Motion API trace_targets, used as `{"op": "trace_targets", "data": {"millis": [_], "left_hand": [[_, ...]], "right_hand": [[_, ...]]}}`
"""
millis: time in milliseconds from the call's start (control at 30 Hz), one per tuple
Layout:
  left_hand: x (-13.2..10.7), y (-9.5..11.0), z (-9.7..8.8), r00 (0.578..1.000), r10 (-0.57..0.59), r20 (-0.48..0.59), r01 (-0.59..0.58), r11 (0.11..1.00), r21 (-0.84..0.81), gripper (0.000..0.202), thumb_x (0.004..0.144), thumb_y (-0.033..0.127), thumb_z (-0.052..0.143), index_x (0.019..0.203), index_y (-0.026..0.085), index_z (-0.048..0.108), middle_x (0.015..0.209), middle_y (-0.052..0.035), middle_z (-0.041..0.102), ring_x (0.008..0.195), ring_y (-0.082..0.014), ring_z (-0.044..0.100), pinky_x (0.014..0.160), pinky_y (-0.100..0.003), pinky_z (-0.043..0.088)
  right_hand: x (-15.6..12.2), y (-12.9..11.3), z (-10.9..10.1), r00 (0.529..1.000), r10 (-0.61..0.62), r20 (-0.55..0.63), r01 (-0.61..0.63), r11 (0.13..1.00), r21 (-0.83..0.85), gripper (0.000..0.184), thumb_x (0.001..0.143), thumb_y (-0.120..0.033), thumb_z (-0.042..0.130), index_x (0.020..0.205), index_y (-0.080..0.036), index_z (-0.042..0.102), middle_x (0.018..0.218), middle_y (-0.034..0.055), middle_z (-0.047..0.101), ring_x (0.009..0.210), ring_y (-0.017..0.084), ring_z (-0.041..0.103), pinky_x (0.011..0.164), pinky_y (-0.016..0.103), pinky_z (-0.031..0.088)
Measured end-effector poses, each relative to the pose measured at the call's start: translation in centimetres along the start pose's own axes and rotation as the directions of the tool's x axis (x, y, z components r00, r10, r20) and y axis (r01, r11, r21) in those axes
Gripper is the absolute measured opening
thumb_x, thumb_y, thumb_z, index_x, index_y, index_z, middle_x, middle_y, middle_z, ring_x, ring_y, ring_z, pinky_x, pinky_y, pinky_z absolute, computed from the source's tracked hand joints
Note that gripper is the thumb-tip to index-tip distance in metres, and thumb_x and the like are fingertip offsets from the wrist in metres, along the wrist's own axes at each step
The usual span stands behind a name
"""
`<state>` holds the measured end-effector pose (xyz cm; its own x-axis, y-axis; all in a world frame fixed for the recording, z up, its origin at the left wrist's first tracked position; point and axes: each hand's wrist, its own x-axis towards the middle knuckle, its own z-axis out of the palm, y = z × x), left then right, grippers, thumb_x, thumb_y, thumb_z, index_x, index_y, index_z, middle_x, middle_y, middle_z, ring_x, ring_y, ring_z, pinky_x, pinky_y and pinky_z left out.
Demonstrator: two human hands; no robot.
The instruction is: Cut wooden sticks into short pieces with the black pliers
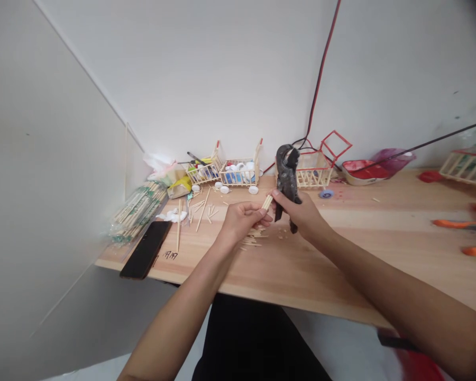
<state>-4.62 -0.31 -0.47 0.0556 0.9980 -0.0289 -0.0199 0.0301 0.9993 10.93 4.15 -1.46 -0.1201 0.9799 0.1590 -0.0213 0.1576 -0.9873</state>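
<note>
My left hand [246,219] is closed on a small bundle of short wooden sticks [267,202], pinched between thumb and fingers above the table. Beside it, my right hand [303,211] is wrapped round a black pipe cutter [287,177], held upright with its jaw at the top. The tips of the right thumb and forefinger come close to the upper end of the bundle; whether they touch it I cannot tell. Under the left hand, cut stick pieces [253,243] lie scattered on the wooden table [301,280].
Along the wall stand small stick-built carts [241,174] and a red-trimmed one [313,177]. A red-stained tub [365,172] sits farther right. At left lie a bagged bundle of chopsticks [138,211] and a black phone [146,250]. Orange-handled tools [452,224] lie at right.
</note>
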Motion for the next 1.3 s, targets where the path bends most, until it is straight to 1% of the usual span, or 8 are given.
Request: {"op": "trace_targets", "data": {"millis": [167,267,400,533,833,967,1133,1300], "left_hand": [[0.2,0.1,-1.6,0.999,-0.027,-0.016,0.027,1.0,0.013,0.031,0.069,0.041,0.076,0.08,0.012,0.069,0.08,-0.0108,0.075,0.067,-0.0158,0.068,0.056,-0.022,0.042],[1.2,0.3,-3.3,0.994,0.047,-0.099,-0.025,0.978,0.207,0.02,0.073,0.033,0.072,0.076,0.014,0.068,0.073,-0.0067,0.072,0.066,-0.0154,0.065,0.057,-0.022,0.04],[2.9,-0.5,-4.8,0.955,0.237,-0.177,-0.049,0.718,0.694,0.008,0.074,0.017,0.065,0.066,0.016,0.067,0.068,-0.0031,0.066,0.068,-0.016,0.059,0.064,-0.026,0.039],[3.2,-1.6,-4.4,0.965,0.248,-0.087,-0.028,0.425,0.905,0.009,0.077,0.018,0.064,0.071,0.016,0.069,0.081,-0.0083,0.069,0.079,-0.0208,0.059,0.069,-0.03,0.038],[1.2,-0.8,-3.4,0.984,0.157,0.083,-0.123,0.267,0.956,0.021,0.082,0.02,0.058,0.066,0.02,0.072,0.073,-0.006,0.068,0.077,-0.0198,0.061,0.071,-0.028,0.039],[1.2,-1.5,-3.9,0.974,0.222,0.04,-0.128,0.402,0.907,0.023,0.08,0.016,0.055,0.066,0.019,0.072,0.071,-0.0052,0.068,0.076,-0.0186,0.061,0.071,-0.027,0.041],[1.8,-2.1,-3.5,0.953,0.21,-0.218,-0.071,0.854,0.516,0.015,0.079,0.023,0.06,0.076,0.015,0.072,0.071,-0.0037,0.068,0.066,-0.0141,0.059,0.061,-0.024,0.041],[1.6,-1.3,-1.3,0.993,0.086,-0.075,-0.08,0.993,0.089,0.019,0.078,0.03,0.065,0.079,0.012,0.07,0.06,-0.0006,0.062,0.051,-0.0081,0.051,0.054,-0.02,0.039]], "right_hand": [[0.9,-0.1,-0.3,0.997,0.041,-0.058,-0.029,0.98,0.195,0.046,0.063,-0.058,0.078,0.079,-0.017,0.066,0.076,0.0043,0.064,0.065,0.013,0.058,0.061,0.027,0.051],[1.1,-0.3,-0.5,0.996,0.058,-0.072,-0.04,0.973,0.227,0.044,0.061,-0.055,0.08,0.078,-0.017,0.066,0.076,0.0037,0.064,0.064,0.013,0.057,0.058,0.026,0.051],[1.1,-0.1,-0.5,0.995,0.078,-0.063,-0.061,0.971,0.231,0.043,0.059,-0.052,0.082,0.076,-0.015,0.067,0.075,0.0039,0.064,0.063,0.012,0.057,0.056,0.025,0.05],[1.2,0.2,-0.5,0.995,0.086,-0.052,-0.072,0.973,0.219,0.041,0.06,-0.049,0.082,0.075,-0.015,0.067,0.073,0.0034,0.063,0.062,0.012,0.057,0.056,0.025,0.051],[1.6,0.6,-0.7,0.992,0.101,-0.081,-0.08,0.97,0.231,0.035,0.06,-0.044,0.084,0.073,-0.015,0.068,0.071,0.0035,0.065,0.06,0.012,0.057,0.053,0.024,0.05],[1.6,0.7,-0.8,0.991,0.113,-0.07,-0.094,0.968,0.232,0.037,0.058,-0.045,0.086,0.073,-0.016,0.069,0.073,0.0037,0.066,0.061,0.012,0.058,0.056,0.025,0.052],[1.1,0.6,-0.8,0.995,0.102,-0.003,-0.1,0.985,0.137,0.043,0.059,-0.054,0.083,0.073,-0.017,0.067,0.07,0.003,0.063,0.06,0.014,0.057,0.055,0.027,0.051],[0.4,0.3,-0.5,0.998,0.03,0.057,-0.025,0.996,-0.083,0.043,0.068,-0.06,0.075,0.072,-0.018,0.065,0.068,0.0032,0.062,0.065,0.016,0.058,0.057,0.027,0.049]]}}
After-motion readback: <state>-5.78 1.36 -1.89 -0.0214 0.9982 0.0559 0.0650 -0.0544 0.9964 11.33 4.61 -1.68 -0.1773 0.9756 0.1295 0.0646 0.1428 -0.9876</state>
